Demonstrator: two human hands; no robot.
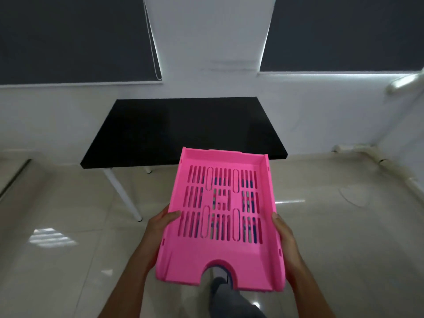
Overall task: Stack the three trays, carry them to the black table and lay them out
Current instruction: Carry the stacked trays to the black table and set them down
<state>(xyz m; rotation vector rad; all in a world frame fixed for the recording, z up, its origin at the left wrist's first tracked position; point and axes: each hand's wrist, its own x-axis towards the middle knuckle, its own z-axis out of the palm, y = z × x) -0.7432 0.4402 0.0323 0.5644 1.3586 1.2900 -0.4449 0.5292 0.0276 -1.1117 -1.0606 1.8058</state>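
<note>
Pink slotted tray (pixel 221 216) | long axis toward 12, notch facing you | your left hand (pixel 160 226) and right hand (pixel 283 230) clamp its sides | black table (pixel 183 129) at 12

Dim, soft picture; glare on floor (pixel 52 236), edges seemingly bowed.

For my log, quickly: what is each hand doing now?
Left hand: closed on the pink tray's left side.
Right hand: closed on its right side.

Bare office (black table (pixel 183 129), blinds (pixel 75 37))
</note>
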